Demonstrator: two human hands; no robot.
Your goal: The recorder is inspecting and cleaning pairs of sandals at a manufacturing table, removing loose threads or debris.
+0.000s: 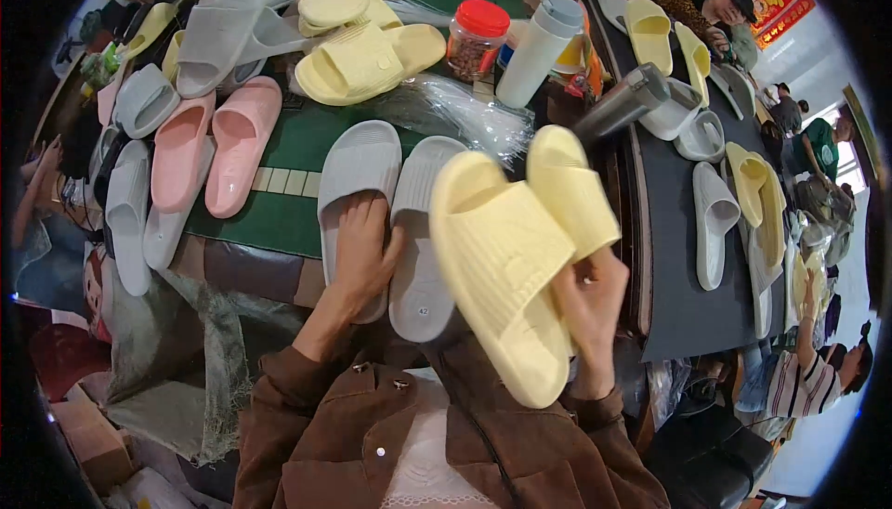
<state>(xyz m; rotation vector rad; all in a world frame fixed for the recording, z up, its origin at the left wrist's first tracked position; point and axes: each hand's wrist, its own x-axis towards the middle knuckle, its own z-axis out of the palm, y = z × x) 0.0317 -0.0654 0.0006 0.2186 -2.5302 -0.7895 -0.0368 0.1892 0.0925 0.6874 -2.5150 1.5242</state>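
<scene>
Head view: left hand (364, 254) lies flat, fingers spread, palm down on the near end of a pale grey moulded foam slide sandal (356, 195), w/ the thumb reaching toward the second grey slide (420, 240) just beside it on the right. Both grey slides lie side by side, toes pointing far, on the near edge of a dark green table mat (279, 175).

Right hand (592, 309) is raised at near right, fingers curled & pressed against the back of a pale yellow ribbed foam slide sandal (502, 272). That yellow slide is held up off the table, sole ridges facing the camera, tilted. A second pale yellow slide (571, 189) sits behind it, touching, also lifted; can't tell exactly how the fingers split between the two.

Left on the mat: two pink foam slides (214, 142) side by side, grey slides beyond them at far left. Far centre: a stacked pair of yellow slides (367, 61), clear plastic bags (465, 110) just right of them. Near those: a clear jar w/ red lid (476, 37), a white bottle w/ grey cap (539, 45), a steel flask (618, 105) lying tilted.

Right: a dark conveyor belt (678, 267) carrying grey & yellow slides. Other people at far right & far left edges. Person's brown jacket (372, 435) fills the near bottom.
</scene>
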